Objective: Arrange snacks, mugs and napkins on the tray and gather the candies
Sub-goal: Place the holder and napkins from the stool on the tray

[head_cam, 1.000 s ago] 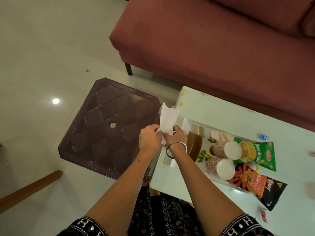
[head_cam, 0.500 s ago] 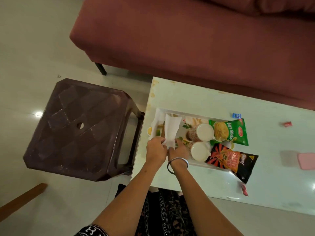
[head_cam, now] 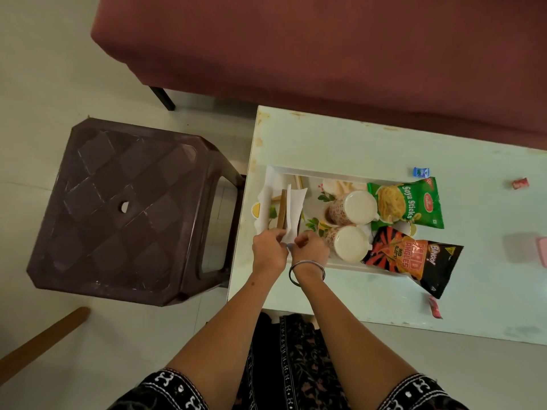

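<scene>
A white floral tray (head_cam: 322,174) lies on the pale table (head_cam: 340,140). Two patterned mugs (head_cam: 352,209) (head_cam: 346,243) stand in its middle. A green Soya Sticks bag (head_cam: 407,202) and a black-and-orange Bingo bag (head_cam: 414,258) rest at its right end. At the tray's left end stands a brown wooden napkin holder (head_cam: 281,213). My left hand (head_cam: 269,250) and my right hand (head_cam: 310,250) both pinch the near edge of a white napkin (head_cam: 294,207) that stands in the holder. A blue candy (head_cam: 421,172) and two red candies (head_cam: 520,183) (head_cam: 434,306) lie loose on the table.
A dark brown plastic stool (head_cam: 127,208) stands left of the table. A maroon sofa (head_cam: 325,45) runs behind it. A pink object (head_cam: 543,251) shows at the table's right edge. A wooden bar (head_cam: 41,341) lies on the floor at the lower left.
Both hands carried the napkin from over the table's left edge down onto the tray's left end. It now sits against the holder. My view shifted rightward over the table.
</scene>
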The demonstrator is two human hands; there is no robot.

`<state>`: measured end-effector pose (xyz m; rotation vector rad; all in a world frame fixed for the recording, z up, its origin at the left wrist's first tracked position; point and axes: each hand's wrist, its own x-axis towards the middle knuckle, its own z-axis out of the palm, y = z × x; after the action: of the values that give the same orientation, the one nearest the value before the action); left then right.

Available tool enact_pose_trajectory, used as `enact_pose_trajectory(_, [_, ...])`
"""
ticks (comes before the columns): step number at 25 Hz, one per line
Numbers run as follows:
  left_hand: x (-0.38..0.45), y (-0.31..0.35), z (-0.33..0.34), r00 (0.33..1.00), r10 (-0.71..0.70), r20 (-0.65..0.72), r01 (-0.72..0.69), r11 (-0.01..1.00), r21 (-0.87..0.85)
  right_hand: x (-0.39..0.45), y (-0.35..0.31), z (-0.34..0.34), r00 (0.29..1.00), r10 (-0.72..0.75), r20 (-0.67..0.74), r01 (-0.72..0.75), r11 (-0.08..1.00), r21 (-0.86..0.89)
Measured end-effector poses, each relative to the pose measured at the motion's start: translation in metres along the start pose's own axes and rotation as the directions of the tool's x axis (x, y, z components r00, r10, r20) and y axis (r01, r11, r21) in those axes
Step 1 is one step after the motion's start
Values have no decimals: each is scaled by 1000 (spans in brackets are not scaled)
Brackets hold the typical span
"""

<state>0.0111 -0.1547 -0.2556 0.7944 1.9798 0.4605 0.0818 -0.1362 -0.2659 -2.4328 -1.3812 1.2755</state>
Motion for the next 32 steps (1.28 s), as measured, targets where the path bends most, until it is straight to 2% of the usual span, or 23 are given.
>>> enact_pose_trajectory(5, [1,-8,5,999,-31,-19,31,999,11,2,10,7,1000,9,28,-10,1000,9])
enact_pose_trajectory(9, [0,-9,2,992,-70,-100,72,997,14,0,15,5,999,23,-42,-22,999,27])
enact_pose_trajectory(11, [0,-7,0,991,-53,-120,54,998,9,1,13,4,999,-20,-32,22,998,51])
enact_pose_trajectory(14, [4,-4,1,1000,1,-12,-1,999,-40,4,10,6,995,-82,50,79,995,66])
enact_pose_trajectory(17, [5,-5,1,999,-1,43,4,998,-55,5,11,2,995,-74,72,71,996,47])
enact_pose_trajectory(20, [1,-9,-4,999,-34,5,34,998,-48,5,22,-17,990,-140,-13,140,989,54])
enact_pose_trajectory(24, [-5,-15,-10,991,-107,-79,103,993,-56,17,44,-81,931,-202,-303,247,962,117])
enact_pose_trajectory(26, [-7,-14,-9,979,-131,-157,125,991,-52,36,60,-123,881,-163,-444,231,967,103])
enact_pose_trajectory(28, [-10,-10,-6,957,-178,-228,166,984,-71,58,79,-170,844,-49,-534,164,972,171])
enact_pose_trajectory(30, [-10,-6,-2,922,-262,-286,241,965,-107,84,104,-211,833,92,-546,63,964,258])
enact_pose_trajectory(32, [-6,-1,1,876,-362,-318,315,930,-191,113,133,-244,865,216,-453,-80,951,300])
